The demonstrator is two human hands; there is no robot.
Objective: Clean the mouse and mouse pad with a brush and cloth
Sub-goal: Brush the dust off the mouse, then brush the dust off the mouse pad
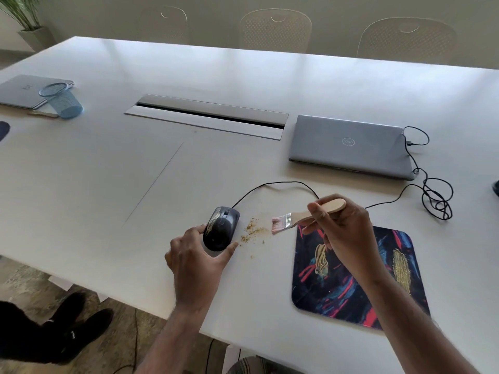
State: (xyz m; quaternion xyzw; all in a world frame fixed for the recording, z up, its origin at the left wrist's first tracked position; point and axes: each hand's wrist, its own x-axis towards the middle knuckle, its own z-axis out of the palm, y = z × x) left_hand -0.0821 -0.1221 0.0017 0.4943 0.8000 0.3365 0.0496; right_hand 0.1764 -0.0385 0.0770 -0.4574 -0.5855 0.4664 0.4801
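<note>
Mouse (221, 228) sits gripped in our left hand (198, 261); our right hand (341, 225) fingers pinch the brush (302, 215) above crumbs (252, 230) on the desk (108, 184).

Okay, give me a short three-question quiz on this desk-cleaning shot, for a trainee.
1. True or false: the mouse sits on the mouse pad.
2. Which hand grips the brush?
A. left hand
B. right hand
C. neither
3. Fill in: loose crumbs lie on the table between the mouse and the ____.

Key:
1. False. It is on the bare table, left of the pad, held by the left hand.
2. B
3. Brush. Its bristles point at the crumbs.
</note>
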